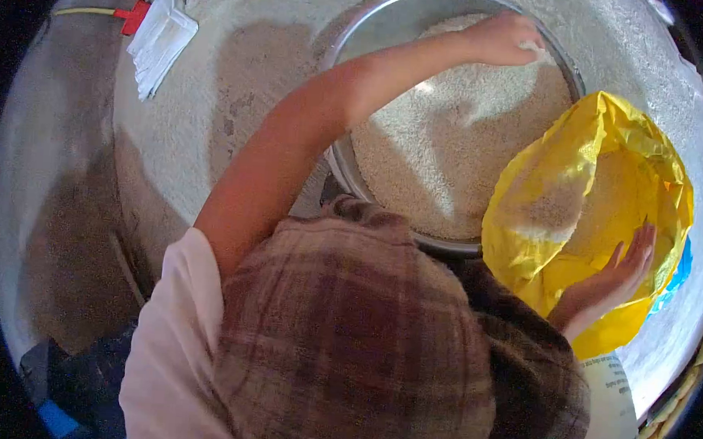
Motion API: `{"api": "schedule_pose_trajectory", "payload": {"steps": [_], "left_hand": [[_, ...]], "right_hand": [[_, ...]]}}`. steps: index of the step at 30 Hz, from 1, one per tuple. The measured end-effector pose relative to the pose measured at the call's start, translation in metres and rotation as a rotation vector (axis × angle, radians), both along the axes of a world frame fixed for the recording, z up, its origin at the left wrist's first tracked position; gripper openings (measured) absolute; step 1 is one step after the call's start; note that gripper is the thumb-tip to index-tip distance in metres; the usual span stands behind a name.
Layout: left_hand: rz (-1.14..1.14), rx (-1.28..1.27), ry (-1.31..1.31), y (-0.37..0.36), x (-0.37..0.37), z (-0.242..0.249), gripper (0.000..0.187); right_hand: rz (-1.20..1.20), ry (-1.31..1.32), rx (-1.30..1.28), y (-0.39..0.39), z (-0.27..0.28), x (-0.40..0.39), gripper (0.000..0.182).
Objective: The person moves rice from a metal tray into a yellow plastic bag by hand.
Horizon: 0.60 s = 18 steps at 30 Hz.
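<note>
A wide metal basin (354,17) holds a broad layer of pale grain (443,137) that looks like rice. My left hand (508,41) is over the far right part of the basin, close to the grain, with its fingers curled closed; what they hold, if anything, is hidden. To the right of the basin a yellow bag (535,205) stands with its mouth open, and more of the grain shows inside. My right hand (619,269) is at the bag's near right side, fingers stretched and somewhat apart, reaching within its mouth.
Brown plaid cloth (354,315) fills the lower middle of the view. White folded sheets (162,43) lie at the upper left beside a red piece (133,17) on a yellow cord. Something blue (674,280) shows behind the bag. The concrete floor (189,123) surrounds the basin.
</note>
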<state>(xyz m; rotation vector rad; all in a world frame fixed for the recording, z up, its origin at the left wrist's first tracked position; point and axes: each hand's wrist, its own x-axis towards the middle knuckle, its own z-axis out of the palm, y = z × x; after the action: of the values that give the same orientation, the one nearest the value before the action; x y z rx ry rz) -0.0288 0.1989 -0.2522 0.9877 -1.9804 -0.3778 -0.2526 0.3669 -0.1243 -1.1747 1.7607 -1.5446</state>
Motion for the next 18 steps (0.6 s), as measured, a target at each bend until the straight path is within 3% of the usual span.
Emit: {"api": "schedule_pose_trajectory", "payload": {"steps": [2, 6, 8, 11, 13, 14, 16, 17, 18], "left_hand": [[0.033, -0.106, -0.443, 0.0, 0.006, -0.022, 0.038], [0.033, 0.105, -0.456, 0.037, 0.004, -0.053, 0.045], [-0.136, 0.227, -0.429, 0.073, 0.012, -0.047, 0.045], [-0.119, 0.009, -0.405, 0.125, 0.021, -0.048, 0.042], [-0.321, 0.424, -0.382, 0.136, 0.026, -0.026, 0.038], [-0.327, 0.416, -0.385, 0.124, 0.025, -0.01, 0.038], [-0.166, 0.706, -0.799, 0.099, 0.02, 0.013, 0.038], [-0.15, 0.461, -0.657, 0.08, 0.019, 0.0, 0.039], [-0.125, 0.215, -0.511, 0.053, 0.018, -0.015, 0.041]], "right_hand": [[0.05, 0.113, -0.042, -0.004, 0.003, 0.012, 0.039], [0.193, 0.07, -0.043, -0.009, -0.009, 0.027, 0.035], [0.268, 0.006, -0.043, -0.018, -0.024, 0.032, 0.033], [0.412, -0.018, -0.017, -0.029, -0.028, 0.051, 0.029], [0.475, 0.027, 0.006, -0.034, -0.03, 0.056, 0.027], [0.465, 0.092, -0.062, -0.037, -0.032, 0.056, 0.026], [0.43, 0.316, -0.192, -0.04, -0.038, 0.045, 0.028], [0.43, 0.326, -0.176, -0.036, -0.037, 0.04, 0.028], [0.416, 0.554, -0.173, -0.03, -0.035, 0.034, 0.033]]}}
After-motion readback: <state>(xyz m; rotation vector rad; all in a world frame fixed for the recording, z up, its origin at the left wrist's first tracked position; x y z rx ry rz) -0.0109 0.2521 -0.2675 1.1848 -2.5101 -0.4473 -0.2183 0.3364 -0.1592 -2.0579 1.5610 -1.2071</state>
